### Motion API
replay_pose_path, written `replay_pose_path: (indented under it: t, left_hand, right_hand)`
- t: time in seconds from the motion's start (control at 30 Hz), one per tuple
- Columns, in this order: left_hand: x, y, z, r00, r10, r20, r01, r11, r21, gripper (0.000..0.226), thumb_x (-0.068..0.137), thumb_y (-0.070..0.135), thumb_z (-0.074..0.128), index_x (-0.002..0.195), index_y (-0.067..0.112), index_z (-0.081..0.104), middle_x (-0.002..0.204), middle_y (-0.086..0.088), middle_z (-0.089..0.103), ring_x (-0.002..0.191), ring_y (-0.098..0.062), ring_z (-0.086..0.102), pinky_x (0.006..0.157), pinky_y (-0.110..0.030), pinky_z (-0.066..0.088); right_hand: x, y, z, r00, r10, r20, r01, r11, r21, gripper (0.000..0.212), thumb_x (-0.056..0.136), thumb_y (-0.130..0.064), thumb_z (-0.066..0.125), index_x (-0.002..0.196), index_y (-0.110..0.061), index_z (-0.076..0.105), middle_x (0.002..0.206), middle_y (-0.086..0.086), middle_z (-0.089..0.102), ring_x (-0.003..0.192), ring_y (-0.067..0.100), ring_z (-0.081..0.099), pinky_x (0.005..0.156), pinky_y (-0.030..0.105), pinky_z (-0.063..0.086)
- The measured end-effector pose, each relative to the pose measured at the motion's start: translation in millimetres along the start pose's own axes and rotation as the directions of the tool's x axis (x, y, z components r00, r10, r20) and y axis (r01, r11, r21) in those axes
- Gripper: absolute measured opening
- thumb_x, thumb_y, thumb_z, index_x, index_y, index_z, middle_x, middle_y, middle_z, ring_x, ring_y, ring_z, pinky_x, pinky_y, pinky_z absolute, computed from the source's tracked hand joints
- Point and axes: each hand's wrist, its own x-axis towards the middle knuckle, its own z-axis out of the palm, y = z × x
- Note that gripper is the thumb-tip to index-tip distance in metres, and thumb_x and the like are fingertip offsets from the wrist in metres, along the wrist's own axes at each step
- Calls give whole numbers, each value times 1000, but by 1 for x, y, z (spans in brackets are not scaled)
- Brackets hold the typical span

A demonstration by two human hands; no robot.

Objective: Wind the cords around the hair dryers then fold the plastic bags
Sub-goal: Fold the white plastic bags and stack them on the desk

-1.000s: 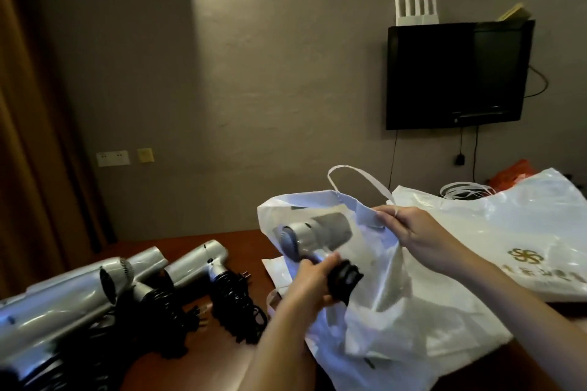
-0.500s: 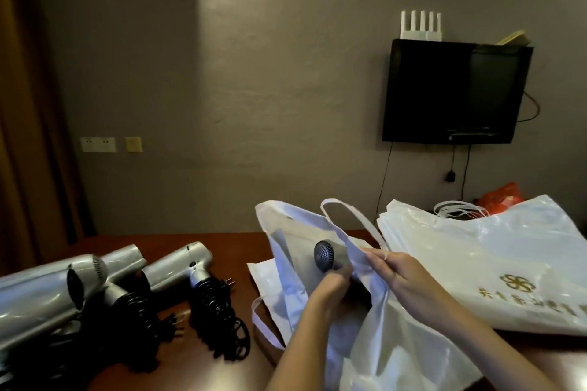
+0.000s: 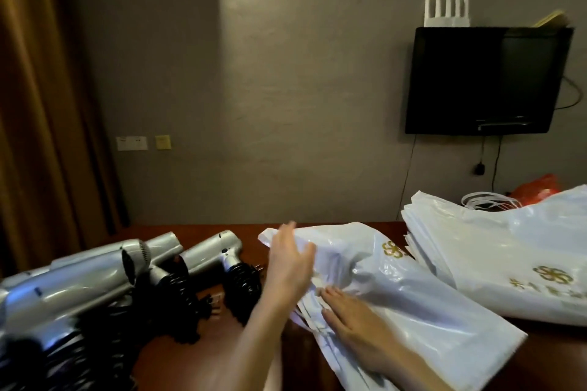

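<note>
Both hands lie open-fingered on the white plastic bag (image 3: 397, 292) at the table's (image 3: 203, 349) middle, the right hand (image 3: 359, 327) pressing it flat and the left hand (image 3: 289, 263) raised at its edge, while cord-wound hair dryers (image 3: 219, 259) sit left, suggesting folding has only begun.

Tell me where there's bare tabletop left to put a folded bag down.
Bare wood shows along the back edge of the table, behind the hair dryers, and in front between the left forearm and the coiled cords. The left side is crowded with dryers; the right holds the bag under the right hand and the bag stack.
</note>
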Motion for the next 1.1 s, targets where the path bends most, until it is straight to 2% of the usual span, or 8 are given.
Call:
replay_pose_path:
  t: [0.1, 0.23, 0.27, 0.37, 0.63, 0.83, 0.97, 1.1]
  left_hand:
    - [-26, -14, 33, 962, 29, 273, -102, 961, 255, 44, 105, 20, 34, 148, 9, 37, 153, -12, 37, 142, -26, 34, 111, -30, 25]
    - [-24, -25, 60, 878, -179, 445, -91, 849, 520, 38, 105, 21, 31, 137, 10, 47, 147, -20, 40, 141, -37, 27, 116, -57, 11]
    - [-22, -28, 65, 859, -187, 477, -157, 791, 592, 41, 105, 27, 31, 142, 13, 43, 154, -18, 32, 146, -36, 16, 117, -60, 1]
    - [-21, -29, 73, 830, -220, 512, -182, 762, 621, 61, 101, 46, 37, 156, 26, 19, 165, -9, -3, 147, -42, -17, 115, -61, -11]
    - [32, -36, 57, 811, -281, 513, -173, 723, 668, 60, 100, 43, 42, 155, 30, 20, 165, -6, 0, 147, -44, -14, 117, -60, 0]
    - [62, -48, 44, 928, -182, 325, -236, 390, 890, 60, 103, 38, 33, 156, 21, 13, 164, -11, 5, 149, -41, -7, 115, -62, -6]
    - [64, -45, 41, 908, -102, 406, -250, 646, 722, 40, 101, 33, 37, 139, 28, 45, 152, -1, 39, 147, -29, 21, 112, -69, 0]
    - [59, -60, 39, 849, -231, 475, -250, 615, 747, 53, 99, 46, 38, 148, 26, 35, 155, 0, 34, 148, -27, 15, 114, -68, -2]
  right_hand:
    - [-6, -5, -11, 998, -50, 39, 44, 990, 135, 41, 87, -47, 39, 126, -40, 49, 139, -7, 50, 128, 10, 45, 113, 39, 33]
    - [-23, 6, -71, 999, 3, -46, 1, 995, 95, 30, 94, -39, 51, 69, -43, 68, 83, -15, 69, 82, 1, 62, 92, 35, 48]
    - [-26, 18, -82, 992, 7, -129, -13, 999, -47, 21, 93, -47, 49, 85, -47, 68, 103, -19, 67, 99, 1, 59, 101, 37, 42]
    - [-34, 46, -84, 983, 129, -132, -176, 874, -453, 71, 76, -77, 29, 142, -55, 21, 155, -24, 7, 147, 15, 11, 115, 48, 15]
    - [16, 49, -57, 972, -2, -235, -60, 964, -258, 62, 94, -44, 49, 148, -46, 18, 160, -12, 10, 144, 14, 24, 113, 28, 26]
    - [84, 32, -43, 974, -14, -224, -52, 956, -287, 62, 94, -45, 45, 150, -39, 20, 161, -5, 11, 145, 21, 20, 114, 34, 26]
    - [117, 18, -37, 978, 14, -206, -71, 960, -270, 57, 97, -45, 38, 150, -39, 19, 161, -4, 9, 146, 23, 16, 116, 39, 25]
    - [110, 11, -46, 990, 19, -142, -40, 988, -149, 59, 96, -35, 47, 150, -34, 23, 161, -5, 10, 147, 21, 13, 118, 44, 18]
